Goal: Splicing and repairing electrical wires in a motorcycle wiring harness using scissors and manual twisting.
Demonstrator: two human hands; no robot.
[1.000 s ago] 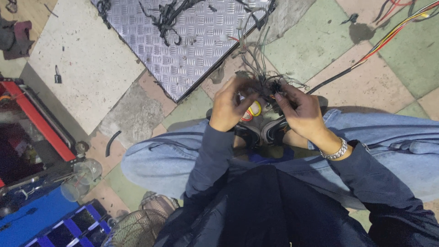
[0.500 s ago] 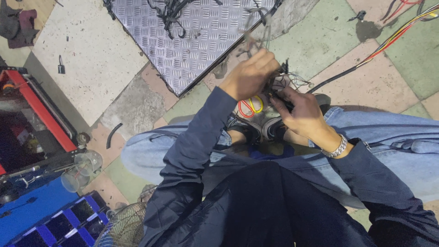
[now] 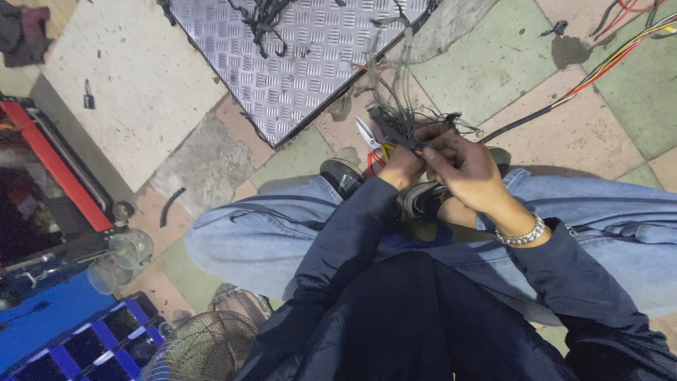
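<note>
While my left hand (image 3: 400, 168) grips the small cutters (image 3: 374, 141) and my right hand (image 3: 462, 166) pinches the tangled wire bundle (image 3: 412, 120) above my crossed legs, near the metal plate (image 3: 310, 56) corner, I fear the blades may nick a wrong strand, because the wires are crowded.

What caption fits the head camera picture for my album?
Seated cross-legged, left hand with small pliers and right hand work a tangle of wires beside a metal tread plate.
</note>
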